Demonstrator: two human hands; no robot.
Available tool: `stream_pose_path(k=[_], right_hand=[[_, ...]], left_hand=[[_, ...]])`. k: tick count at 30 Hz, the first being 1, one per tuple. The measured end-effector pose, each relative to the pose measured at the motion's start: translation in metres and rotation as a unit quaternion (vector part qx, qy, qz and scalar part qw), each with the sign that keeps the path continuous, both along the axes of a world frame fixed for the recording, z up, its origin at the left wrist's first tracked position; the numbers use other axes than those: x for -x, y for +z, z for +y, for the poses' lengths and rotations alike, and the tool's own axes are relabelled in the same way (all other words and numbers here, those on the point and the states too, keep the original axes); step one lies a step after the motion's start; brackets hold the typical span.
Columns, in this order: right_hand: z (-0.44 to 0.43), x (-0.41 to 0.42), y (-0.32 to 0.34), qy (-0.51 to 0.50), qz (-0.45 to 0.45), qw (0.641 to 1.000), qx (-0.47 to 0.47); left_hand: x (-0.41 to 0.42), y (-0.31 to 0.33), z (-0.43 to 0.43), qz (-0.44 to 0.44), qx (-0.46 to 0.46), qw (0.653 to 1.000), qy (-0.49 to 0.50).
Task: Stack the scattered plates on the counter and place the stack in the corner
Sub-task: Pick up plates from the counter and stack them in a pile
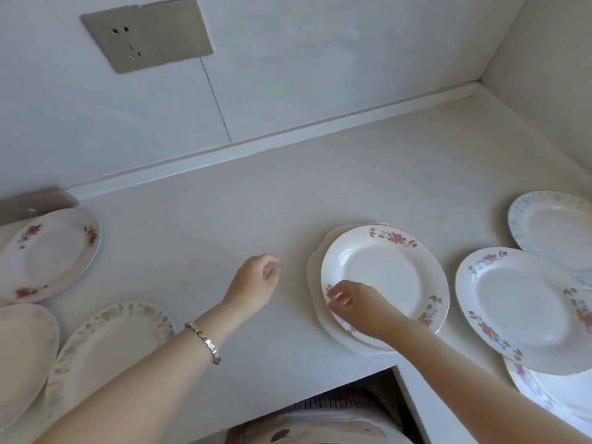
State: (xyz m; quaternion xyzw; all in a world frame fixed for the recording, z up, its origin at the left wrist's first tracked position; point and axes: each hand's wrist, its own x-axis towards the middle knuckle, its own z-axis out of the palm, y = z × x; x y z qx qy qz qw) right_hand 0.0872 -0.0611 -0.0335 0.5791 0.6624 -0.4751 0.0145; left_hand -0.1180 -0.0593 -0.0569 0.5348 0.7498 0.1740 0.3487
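Note:
A small stack of plates (387, 274) sits mid-counter: a flower-rimmed white plate lies on a scalloped plate (315, 302) that peeks out at the left. My right hand (355, 306) rests on the top plate's near-left rim, fingers curled over the edge. My left hand (256, 282) hovers over bare counter left of the stack, fingers loosely curled, holding nothing. Other plates lie scattered: a red-flowered one (51, 254) far left, a grey-leaf one (109, 344) front left, a plain one (22, 350) at the left edge, a pink-flowered one (525, 309) right, a blue-patterned one (557, 230) behind it.
The counter's corner (477, 88) lies at the far right, where the back wall meets a side wall. A wall socket plate (144, 40) is on the back wall. The counter's front edge has a cut-out (394, 370) near my body. Another floral plate (544, 392) lies under the pink-flowered one.

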Motion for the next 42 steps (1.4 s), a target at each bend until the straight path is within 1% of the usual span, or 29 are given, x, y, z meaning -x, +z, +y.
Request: stream_pose_path(k=[3,6,10,14,16,18,22,23,24,25,26,27,28,29,30,31,33,34,35,36,37,39,40,41,42], right_hand=[[-0.007,0.071,-0.002,0.082,-0.002,0.996,0.025],[-0.015,0.149,-0.016,0.122,0.010,0.991,0.054],[-0.033,0.238,-0.044,0.111,-0.048,0.991,0.059],[-0.053,0.299,-0.070,0.108,-0.065,0.989,0.083],[-0.057,0.315,-0.079,0.061,-0.069,0.992,0.081],[-0.057,0.320,-0.084,-0.018,-0.056,0.994,0.088],[-0.057,0.311,-0.080,-0.131,0.029,0.981,0.141],[-0.058,0.307,-0.077,-0.150,0.049,0.978,0.140],[-0.057,0.303,-0.074,-0.170,0.068,0.974,0.134],[-0.055,0.300,-0.071,-0.190,0.082,0.971,0.123],[-0.052,0.296,-0.067,-0.208,0.091,0.968,0.111],[-0.049,0.291,-0.062,-0.224,0.095,0.965,0.097],[-0.046,0.287,-0.057,-0.239,0.098,0.963,0.083],[-0.043,0.283,-0.052,-0.253,0.101,0.960,0.069],[-0.041,0.280,-0.047,-0.267,0.107,0.956,0.056],[-0.039,0.276,-0.042,-0.281,0.116,0.952,0.046],[-0.036,0.271,-0.035,-0.303,0.131,0.943,0.033],[-0.036,0.269,-0.032,-0.310,0.136,0.940,0.029],[-0.035,0.266,-0.030,-0.317,0.140,0.938,0.025],[-0.036,0.264,-0.029,-0.322,0.144,0.935,0.022],[-0.037,0.262,-0.028,-0.327,0.145,0.934,0.020],[-0.039,0.257,-0.029,-0.334,0.148,0.931,0.018],[-0.041,0.254,-0.030,-0.336,0.149,0.930,0.019],[-0.042,0.252,-0.031,-0.336,0.150,0.929,0.021],[-0.044,0.250,-0.031,-0.336,0.152,0.929,0.020]], left_hand=[[0.063,0.004,-0.033,0.007,-0.023,0.998,0.058],[0.129,0.000,-0.073,0.011,-0.027,0.991,0.130],[0.208,-0.008,-0.122,0.011,-0.015,0.978,0.208],[0.269,-0.015,-0.154,0.022,0.010,0.970,0.241],[0.295,-0.019,-0.166,0.021,0.018,0.968,0.251],[0.317,-0.022,-0.177,0.032,0.027,0.966,0.254],[0.350,-0.027,-0.186,0.067,0.054,0.966,0.243],[0.356,-0.028,-0.185,0.095,0.058,0.971,0.211],[0.364,-0.031,-0.182,0.123,0.062,0.978,0.156],[0.371,-0.031,-0.176,0.156,0.069,0.982,0.079],[0.379,-0.031,-0.169,0.192,0.084,0.978,-0.008],[0.386,-0.029,-0.160,0.247,0.088,0.959,-0.105],[0.391,-0.028,-0.150,0.312,0.060,0.926,-0.203],[0.395,-0.030,-0.139,0.367,0.010,0.889,-0.275],[0.397,-0.029,-0.128,0.413,0.002,0.848,-0.332],[0.398,-0.029,-0.119,0.432,0.044,0.819,-0.375],[0.396,-0.026,-0.105,0.431,0.168,0.775,-0.431],[0.395,-0.026,-0.099,0.432,0.202,0.758,-0.445],[0.394,-0.024,-0.094,0.433,0.216,0.740,-0.468],[0.394,-0.023,-0.091,0.427,0.236,0.728,-0.482],[0.391,-0.020,-0.089,0.414,0.261,0.731,-0.475],[0.387,-0.018,-0.090,0.368,0.319,0.758,-0.433],[0.386,-0.017,-0.089,0.363,0.327,0.757,-0.434],[0.384,-0.012,-0.089,0.361,0.318,0.748,-0.457],[0.382,-0.006,-0.088,0.353,0.312,0.752,-0.462]])
